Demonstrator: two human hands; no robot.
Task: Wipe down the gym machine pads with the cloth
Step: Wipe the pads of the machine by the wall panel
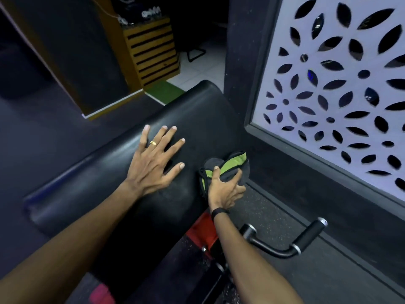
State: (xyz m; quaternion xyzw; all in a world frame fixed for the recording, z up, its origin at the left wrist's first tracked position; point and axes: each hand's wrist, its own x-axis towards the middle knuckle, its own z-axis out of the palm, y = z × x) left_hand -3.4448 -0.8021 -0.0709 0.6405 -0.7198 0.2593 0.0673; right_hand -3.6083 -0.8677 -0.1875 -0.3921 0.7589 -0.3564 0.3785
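Grey cloth (225,170) with green trim, bunched on the right edge of the long black pad (197,119), where the side curves down. Right hand (224,189) on top of it, fingers curled round the fabric, gripping and pressing it to the vinyl. Left hand (153,163) flat on the pad's top, fingers straight and spread, holding nothing, only steadying. To wipe well here, probably better: flatten the cloth for more contact, keep even pressure, follow the rounded side in long overlapping strokes. Beside the pad, a black handle (306,235) and a white patterned panel (328,84).
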